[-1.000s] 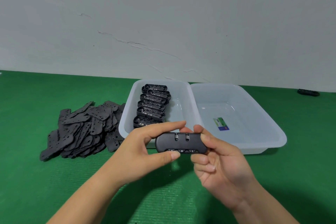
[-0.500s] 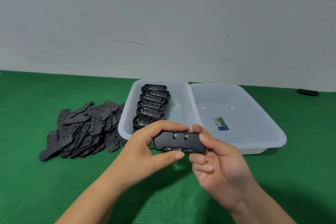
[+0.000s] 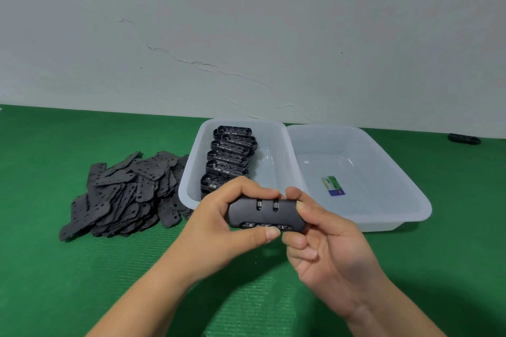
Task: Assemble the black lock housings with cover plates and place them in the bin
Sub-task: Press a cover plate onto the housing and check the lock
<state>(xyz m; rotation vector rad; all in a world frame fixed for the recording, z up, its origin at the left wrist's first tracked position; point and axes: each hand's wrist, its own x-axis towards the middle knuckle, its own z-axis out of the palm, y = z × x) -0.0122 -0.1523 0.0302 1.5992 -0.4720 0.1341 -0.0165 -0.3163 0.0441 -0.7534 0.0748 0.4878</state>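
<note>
I have one black lock housing [image 3: 265, 213] held up between both hands, just in front of the near rims of the two bins, its dial wheels facing me. My left hand [image 3: 219, 230] grips its left end, fingers curled over the top and thumb pressed along the near edge; my right hand [image 3: 325, 243] pinches its right end. I cannot see whether a cover plate is already seated on the far side, so I judge this piece to be at the fitting or checking stage. The right bin [image 3: 410, 216] holds no locks, only a small label on its floor, so I take it that nothing finished has been put there. The left bin [image 3: 189, 194] holds a row of open housings [image 3: 230, 156] waiting, and a large heap of cover plates [image 3: 123, 194] lies on the green desk [image 3: 54, 282] to its left. Most of the work is ahead.
</note>
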